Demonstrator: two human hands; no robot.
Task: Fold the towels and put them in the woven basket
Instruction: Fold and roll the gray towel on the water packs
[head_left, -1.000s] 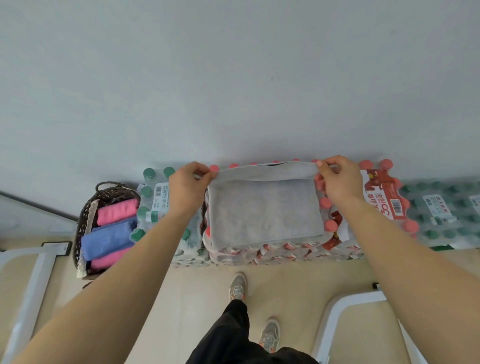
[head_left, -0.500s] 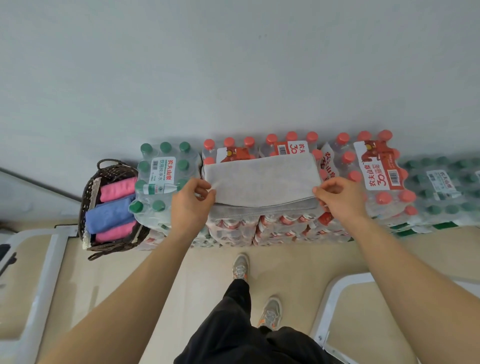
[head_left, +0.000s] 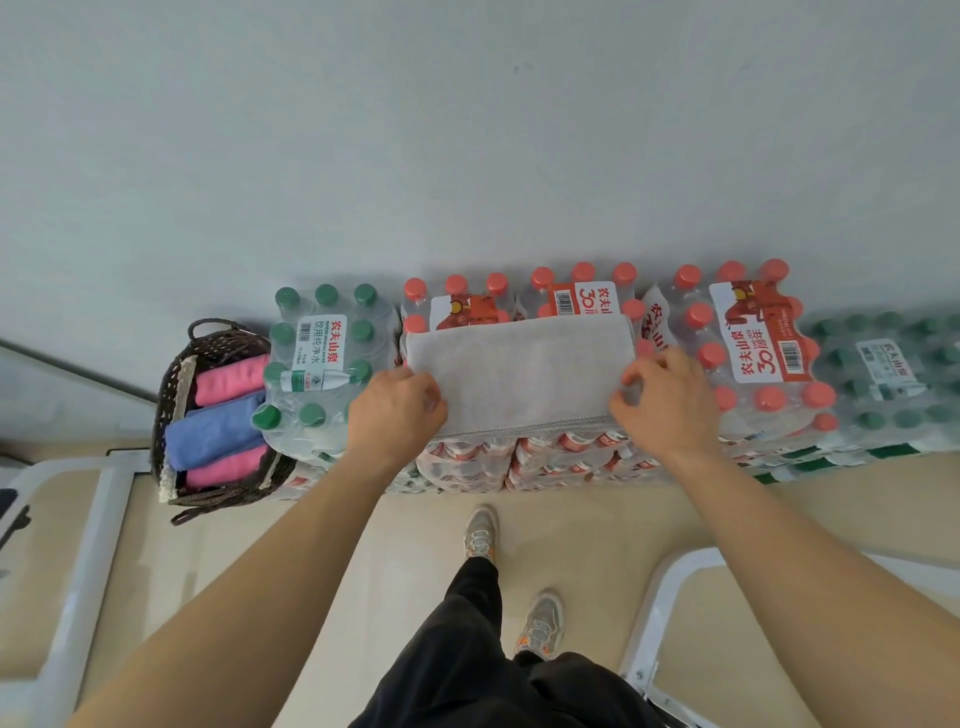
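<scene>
Head view: the grey towel lies folded on the red-capped bottle packs, a makeshift table. Left hand and right hand each pinch a near corner, probably squaring the fold; the woven basket waits far left.

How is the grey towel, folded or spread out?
Folded. The grey towel lies as a narrow rectangle on the red-capped bottle packs, layered hems showing along its near edge.
</scene>
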